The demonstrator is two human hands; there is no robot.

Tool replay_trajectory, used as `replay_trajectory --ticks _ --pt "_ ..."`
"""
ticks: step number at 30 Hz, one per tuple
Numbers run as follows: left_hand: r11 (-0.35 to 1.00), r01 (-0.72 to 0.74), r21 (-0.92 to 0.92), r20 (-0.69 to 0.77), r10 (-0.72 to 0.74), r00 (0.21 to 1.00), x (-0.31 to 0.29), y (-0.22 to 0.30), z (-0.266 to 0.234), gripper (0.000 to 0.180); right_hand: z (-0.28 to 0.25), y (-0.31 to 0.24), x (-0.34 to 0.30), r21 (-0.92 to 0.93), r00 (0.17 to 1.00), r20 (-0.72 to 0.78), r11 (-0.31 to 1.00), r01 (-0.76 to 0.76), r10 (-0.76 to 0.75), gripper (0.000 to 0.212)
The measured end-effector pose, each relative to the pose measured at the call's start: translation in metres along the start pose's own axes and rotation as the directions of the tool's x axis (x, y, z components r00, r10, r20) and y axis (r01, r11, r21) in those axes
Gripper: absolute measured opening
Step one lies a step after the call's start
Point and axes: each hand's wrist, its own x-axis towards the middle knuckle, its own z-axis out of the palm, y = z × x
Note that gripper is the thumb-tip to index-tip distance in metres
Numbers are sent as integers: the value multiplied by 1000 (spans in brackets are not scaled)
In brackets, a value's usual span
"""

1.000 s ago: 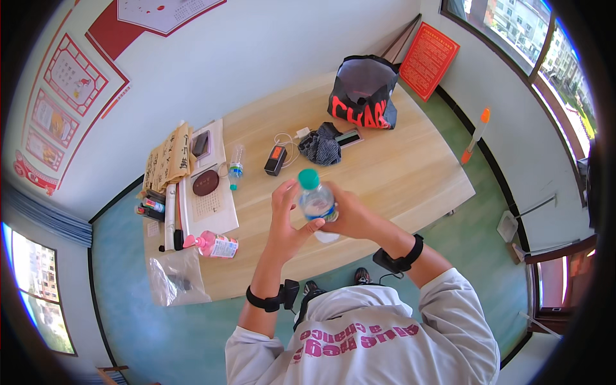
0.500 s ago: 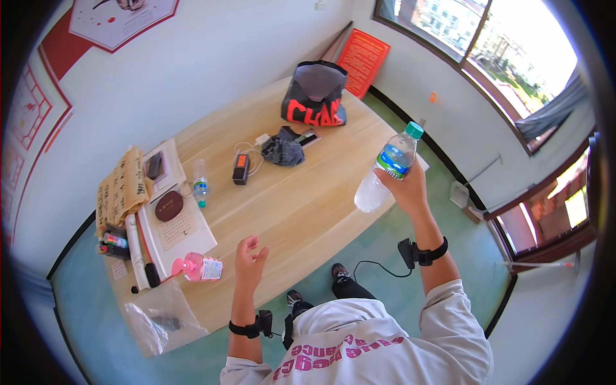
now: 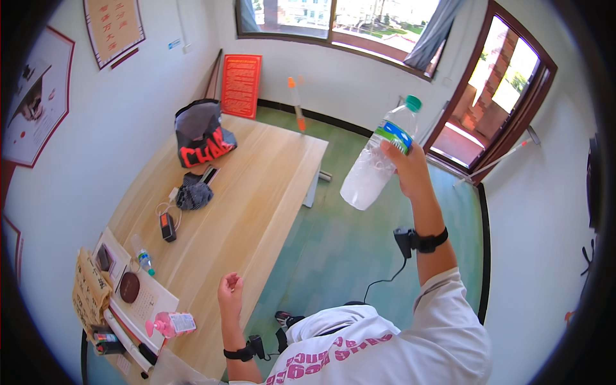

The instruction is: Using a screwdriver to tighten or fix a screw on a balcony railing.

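Bottle of clear plastic [image 3: 374, 165], green cap [image 3: 412, 102] on, sits in the right grip [image 3: 414, 170], the thumb across its label and the cap end standing above the hand. That grip is closed firmly around it; the bottle slants, base toward the left, and its lower part looks whitish. Half a second ago it was in this same hand near the bench's right end, and a second ago both hands were at it; now it shows out over the floor [image 3: 333, 247], past the bench [image 3: 256, 170]. So, as I judge it, one hand alone bears the whole weight, and the other is free.

Below the right grip, a black strap [image 3: 428, 241] circles the forearm. Away to its left, the left grip [image 3: 230, 298] is loosely curled with nothing visible in it.

Left of that empty grip stands a pink pump bottle [image 3: 176, 324]; a second bottle [image 3: 145, 258] lies a little beyond. Farther ahead of the left grip come a black-and-orange device [image 3: 167, 228], a dark cloth [image 3: 193, 194] and a black bag [image 3: 204, 138]. Farthest, a red board [image 3: 242, 86] leans on the wall.
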Motion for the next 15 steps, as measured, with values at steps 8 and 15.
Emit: replay_trajectory --ticks 8,15 --pt "992 83 93 309 -108 945 -24 64 145 40 -173 -10 -66 79 932 -210 944 319 -297 49" --pt "995 -57 80 510 8 860 -25 119 283 63 -325 18 -87 169 897 -325 915 367 -300 66"
